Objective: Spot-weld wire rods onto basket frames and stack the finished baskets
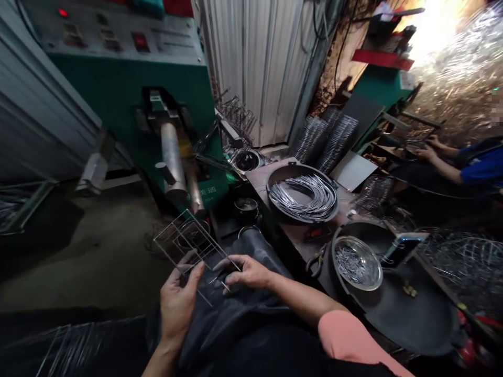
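Note:
A small rectangular frame of thin metal wire is held tilted above my lap, before the green machine. My left hand grips its near left side, thumb on top and fingers curled behind the wires. At the frame's right corner, my right hand has its fingers bent together, with short wire pieces sticking out below the fingertips. Whether those fingers also press on the frame's edge wire is hard to tell. Dark cloth covers my lap beneath both hands.
A green machine with metal cylinders stands ahead. To the right, a black pan holds looped wire. A metal bowl of short wire pieces sits in a larger black tray. A co-worker's arm is at far right.

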`<state>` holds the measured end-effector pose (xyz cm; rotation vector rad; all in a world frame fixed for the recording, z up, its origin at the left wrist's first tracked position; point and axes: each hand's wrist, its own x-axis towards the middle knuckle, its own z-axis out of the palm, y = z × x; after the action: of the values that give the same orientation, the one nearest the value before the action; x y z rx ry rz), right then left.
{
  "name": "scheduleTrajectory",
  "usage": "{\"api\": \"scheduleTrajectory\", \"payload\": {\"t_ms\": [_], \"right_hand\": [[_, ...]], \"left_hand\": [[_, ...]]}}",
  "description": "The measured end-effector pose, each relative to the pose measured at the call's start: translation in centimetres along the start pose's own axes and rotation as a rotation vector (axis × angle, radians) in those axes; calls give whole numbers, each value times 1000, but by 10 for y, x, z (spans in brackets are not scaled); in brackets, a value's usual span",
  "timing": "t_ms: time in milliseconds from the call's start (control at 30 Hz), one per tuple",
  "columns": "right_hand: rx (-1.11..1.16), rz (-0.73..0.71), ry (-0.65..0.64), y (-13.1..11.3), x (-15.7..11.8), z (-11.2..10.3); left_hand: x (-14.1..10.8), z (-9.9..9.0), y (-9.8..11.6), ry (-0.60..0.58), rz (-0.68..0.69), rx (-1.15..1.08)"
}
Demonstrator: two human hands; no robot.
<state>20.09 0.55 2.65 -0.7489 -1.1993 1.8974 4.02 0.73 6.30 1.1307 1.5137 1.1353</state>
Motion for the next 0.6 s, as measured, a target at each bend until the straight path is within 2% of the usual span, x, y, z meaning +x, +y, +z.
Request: {"api": "scheduleTrajectory", "payload": {"t_ms": [67, 133, 167, 233, 300, 367, 467, 600], "right_hand": [[-231, -39, -66, -10, -5, -15], [-575, -112, -23, -22, -10, -45], [-755, -135, 65, -28, -14, -65], [-1068, -97, 368, -41, -23, -113], [-1312, 87, 663, -53, -32, -164], [-1414, 230, 783, -62, -42, -211], [-1502, 428, 767, -71, -53, -260], [-1636, 610, 660, -75, -60, -287]], "left_hand": [[0, 2, -1, 9, 8, -18], [1, 2, -4, 34, 29, -41], [1, 1, -6, 57, 30, -47], [3, 0, -9, 121, -1, -42], [5, -1, -11, 188, -50, -35], [6, 0, -10, 235, -94, -48], [9, 5, -10, 296, -115, -63], [15, 9, -17, 347, -108, -46]]}}
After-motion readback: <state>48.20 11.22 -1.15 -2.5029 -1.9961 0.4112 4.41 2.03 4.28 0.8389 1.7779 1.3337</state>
